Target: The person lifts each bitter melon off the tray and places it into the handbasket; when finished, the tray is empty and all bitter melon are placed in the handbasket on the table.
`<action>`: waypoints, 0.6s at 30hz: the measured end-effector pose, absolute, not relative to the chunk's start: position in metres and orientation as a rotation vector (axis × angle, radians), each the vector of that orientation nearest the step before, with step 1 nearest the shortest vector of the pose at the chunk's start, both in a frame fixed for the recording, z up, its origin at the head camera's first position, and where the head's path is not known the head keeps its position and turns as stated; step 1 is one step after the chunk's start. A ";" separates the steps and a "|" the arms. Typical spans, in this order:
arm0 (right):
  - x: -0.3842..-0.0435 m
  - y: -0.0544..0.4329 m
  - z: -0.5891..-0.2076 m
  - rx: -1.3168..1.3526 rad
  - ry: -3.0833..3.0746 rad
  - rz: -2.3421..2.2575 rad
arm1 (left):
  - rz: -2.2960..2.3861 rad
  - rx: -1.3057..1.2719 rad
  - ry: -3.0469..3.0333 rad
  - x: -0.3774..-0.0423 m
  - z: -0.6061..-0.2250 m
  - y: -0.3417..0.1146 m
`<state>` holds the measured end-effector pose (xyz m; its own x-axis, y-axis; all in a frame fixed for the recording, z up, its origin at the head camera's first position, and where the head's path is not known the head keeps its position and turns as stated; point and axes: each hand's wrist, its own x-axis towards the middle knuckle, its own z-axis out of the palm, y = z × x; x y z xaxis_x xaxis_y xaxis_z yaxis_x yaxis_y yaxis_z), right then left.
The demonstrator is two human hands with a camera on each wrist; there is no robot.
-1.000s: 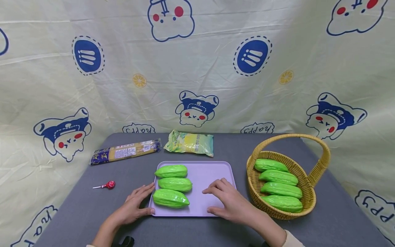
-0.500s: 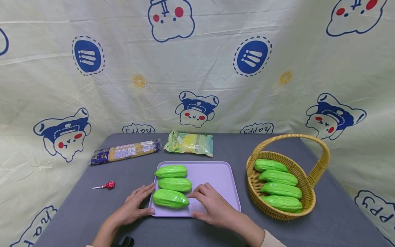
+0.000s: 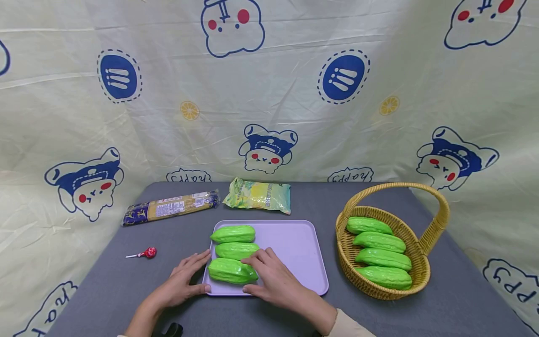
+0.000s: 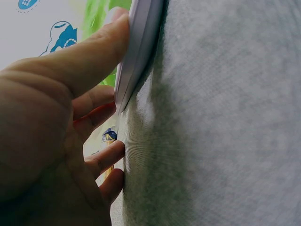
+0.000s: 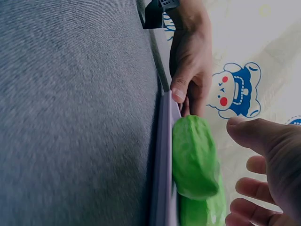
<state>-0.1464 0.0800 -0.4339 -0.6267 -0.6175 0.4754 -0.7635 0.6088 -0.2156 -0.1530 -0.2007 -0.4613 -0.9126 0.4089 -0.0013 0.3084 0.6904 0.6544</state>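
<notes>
Three shiny green bitter melons lie in a column on the left of the lilac tray (image 3: pixel 294 243): a far one (image 3: pixel 233 233), a middle one (image 3: pixel 231 250) and a near one (image 3: pixel 231 271). My left hand (image 3: pixel 181 281) rests against the tray's left edge; its thumb (image 4: pixel 101 52) touches the rim in the left wrist view. My right hand (image 3: pixel 275 281) hovers at the near bitter melon's right end, thumb and fingers spread apart. In the right wrist view a gap shows between that hand's thumb (image 5: pixel 256 132) and the near bitter melon (image 5: pixel 195 157).
A wicker basket (image 3: pixel 343 252) with a tall handle stands on the right, holding several more bitter melons (image 3: pixel 381 257). Behind the tray lie a noodle packet (image 3: pixel 170 207) and a green-yellow bag (image 3: pixel 258 195). A red lollipop (image 3: pixel 149 252) lies to the left on the grey table (image 3: pixel 168 248).
My right hand has moved left across the tray, from its right half to the near bitter melon's right end. The left hand and the bitter melons have stayed put.
</notes>
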 end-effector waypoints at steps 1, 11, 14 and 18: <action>-0.147 0.078 -0.434 1.100 -2.489 0.576 | 1.026 0.587 2.751 -0.153 -0.461 -0.201; -0.149 0.059 -0.440 1.046 -2.530 0.550 | 1.030 0.575 2.739 -0.153 -0.460 -0.201; -0.150 0.055 -0.443 1.035 -2.560 0.557 | 1.024 0.575 2.740 -0.153 -0.460 -0.201; -0.151 0.051 -0.446 1.017 -2.581 0.541 | 1.025 0.571 2.738 -0.153 -0.461 -0.201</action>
<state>-0.1514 0.0513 -0.4460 -0.6983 -0.5814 0.4175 -0.7001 0.6761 -0.2295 -0.1532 -0.2011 -0.4606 -0.9138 0.4058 -0.0183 0.2940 0.6918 0.6595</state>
